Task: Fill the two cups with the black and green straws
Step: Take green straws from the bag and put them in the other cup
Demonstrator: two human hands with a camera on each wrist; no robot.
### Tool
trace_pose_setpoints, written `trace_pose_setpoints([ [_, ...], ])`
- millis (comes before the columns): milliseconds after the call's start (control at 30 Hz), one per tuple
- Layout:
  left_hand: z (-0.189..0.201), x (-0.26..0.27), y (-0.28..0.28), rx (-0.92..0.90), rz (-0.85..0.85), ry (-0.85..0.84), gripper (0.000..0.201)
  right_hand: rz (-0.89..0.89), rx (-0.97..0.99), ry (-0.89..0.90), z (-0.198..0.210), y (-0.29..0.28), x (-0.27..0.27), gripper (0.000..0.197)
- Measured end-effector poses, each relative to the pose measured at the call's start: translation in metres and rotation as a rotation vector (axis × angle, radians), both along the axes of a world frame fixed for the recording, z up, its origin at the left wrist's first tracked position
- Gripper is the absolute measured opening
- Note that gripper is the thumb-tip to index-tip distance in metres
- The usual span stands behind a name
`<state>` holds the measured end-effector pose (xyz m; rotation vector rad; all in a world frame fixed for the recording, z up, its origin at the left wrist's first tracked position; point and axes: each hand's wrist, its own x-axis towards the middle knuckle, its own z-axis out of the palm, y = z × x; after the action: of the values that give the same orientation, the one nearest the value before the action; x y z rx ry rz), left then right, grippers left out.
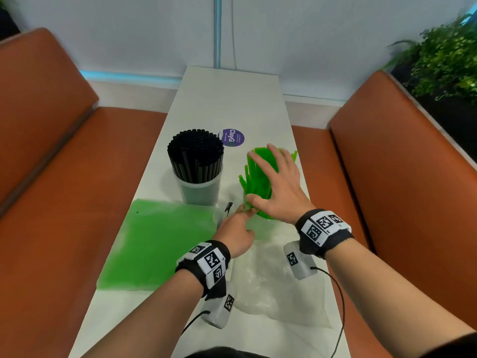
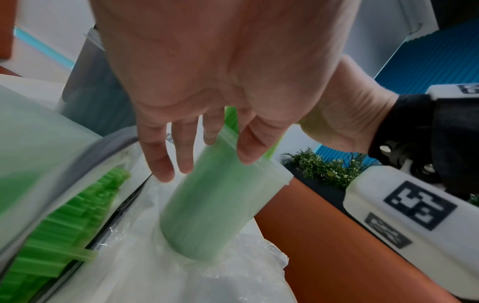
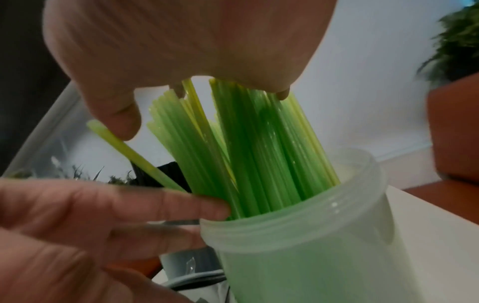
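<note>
Light, springy bunch of green plastic straws (image 1: pixel 258 177) in a translucent cup (image 3: pixel 298 246) — right hand (image 1: pixel 278 184) spread flat on top, left hand (image 1: pixel 236 233) fingers straight at the rim; hold low.

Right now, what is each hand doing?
Left hand: open, fingers touching the green straws at the cup rim.
Right hand: open, resting atop the straws.
</note>
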<state>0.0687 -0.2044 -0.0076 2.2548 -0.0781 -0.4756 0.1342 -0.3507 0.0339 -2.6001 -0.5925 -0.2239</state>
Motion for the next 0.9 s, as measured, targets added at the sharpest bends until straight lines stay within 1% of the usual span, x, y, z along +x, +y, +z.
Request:
trace_pose_setpoints([
  [67,0.002,-0.001,0.0,-0.002,-0.011,-0.016,0.068,0.037,-0.105,-0.024,0.0,0.004,0.001,0.079],
  [100,0.003,0.0,-0.001,0.003,-0.015,-0.015,0.069,0.042,-0.118,-0.025,0.001,0.005,0.001,0.073],
  [167,0.003,0.001,0.0,0.021,-0.021,-0.008,0.07,0.051,-0.062,0.015,0.004,0.007,0.002,0.066],
  [233,0.003,0.002,-0.001,0.024,-0.026,-0.008,0.07,0.079,-0.02,0.04,0.004,0.006,0.003,0.067],
  [300,0.004,0.002,-0.001,0.013,-0.018,-0.004,0.068,0.114,-0.108,-0.002,0.002,0.006,0.003,0.072],
  [367,0.003,0.003,-0.001,0.009,-0.009,-0.008,0.066,0.095,-0.23,-0.069,-0.001,0.008,0.005,0.076],
  [400,0.002,0.003,-0.001,0.017,-0.014,-0.016,0.066,0.071,-0.269,-0.103,-0.002,0.011,0.008,0.075],
  [467,0.0,0.003,-0.002,0.038,-0.019,-0.02,0.067,0.028,-0.309,-0.173,-0.001,0.018,0.016,0.067],
  [533,-0.001,0.001,-0.002,0.038,-0.001,-0.018,0.068,-0.033,-0.314,-0.203,0.001,0.022,0.027,0.055],
  [600,-0.003,-0.002,-0.004,0.031,0.003,-0.019,0.069,-0.096,-0.283,-0.161,0.003,0.021,0.041,0.047],
  [700,-0.003,-0.004,-0.006,0.047,0.008,-0.013,0.072,-0.11,-0.262,-0.133,0.008,0.017,0.055,0.04],
  [800,-0.004,-0.005,-0.008,0.068,0.016,-0.016,0.072,-0.095,-0.257,-0.185,0.013,0.014,0.062,0.031],
  [900,-0.004,-0.004,-0.007,0.081,0.01,-0.015,0.072,-0.153,-0.212,-0.234,0.014,0.009,0.063,0.027],
])
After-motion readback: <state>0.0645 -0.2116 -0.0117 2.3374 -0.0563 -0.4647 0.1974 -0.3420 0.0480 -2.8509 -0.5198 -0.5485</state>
